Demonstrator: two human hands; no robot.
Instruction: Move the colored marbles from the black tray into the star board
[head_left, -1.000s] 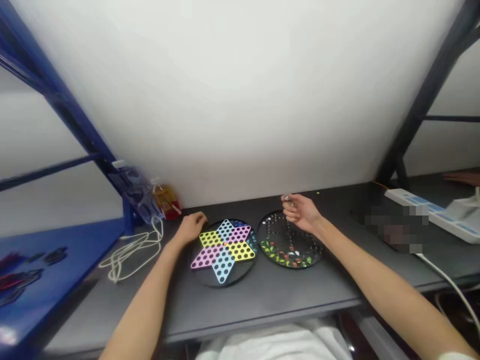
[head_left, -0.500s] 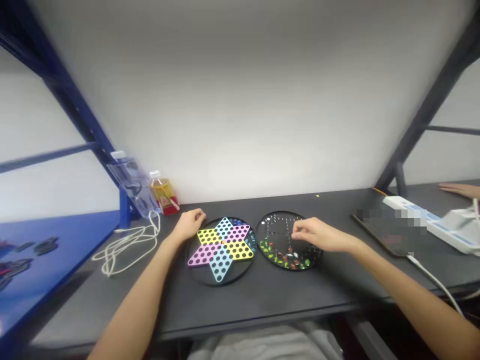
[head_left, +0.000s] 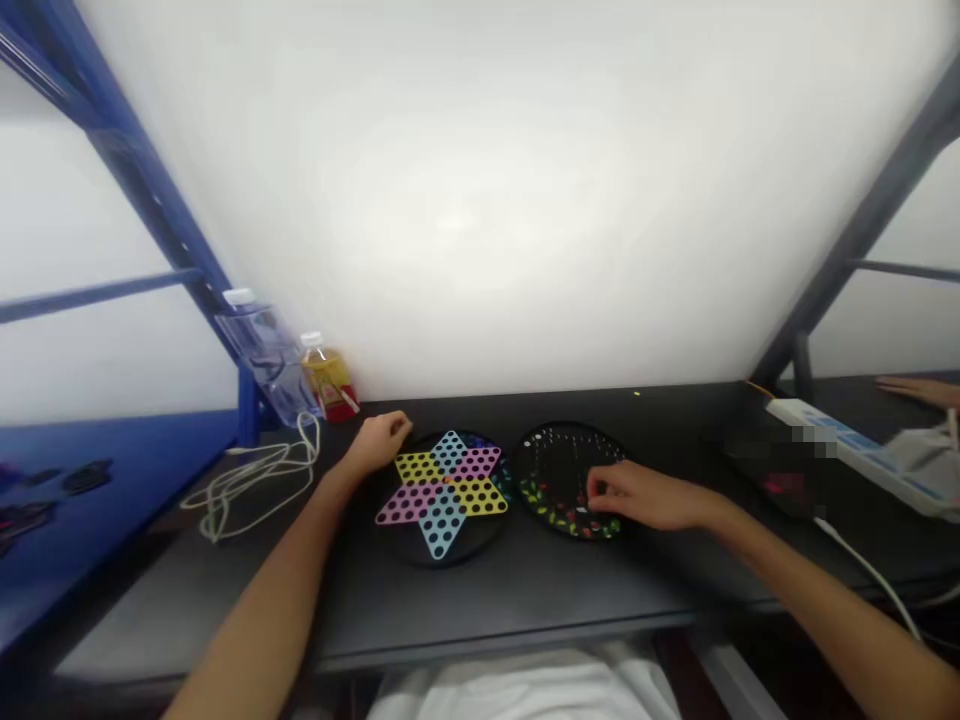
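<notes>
A round board with a coloured six-pointed star full of holes [head_left: 444, 488] lies on the dark table [head_left: 525, 590]. My left hand [head_left: 380, 441] rests curled on its upper left rim. To the right sits a round black tray [head_left: 559, 460] holding several small coloured marbles along its near side. My right hand [head_left: 637, 495] lies low over the tray's near right part, fingers bent down among the marbles. What the fingertips pinch is hidden.
A white cord [head_left: 247, 480] is coiled at the left, by a clear bottle [head_left: 262, 365] and a yellow drink bottle [head_left: 326, 378]. A blue shelf frame [head_left: 150, 215] rises on the left. A power strip [head_left: 847, 445] and another person's hand [head_left: 919, 390] are far right.
My right hand came down from the tray's far edge, where it was raised, to its near right side among the marbles. My left hand stayed on the star board's rim.
</notes>
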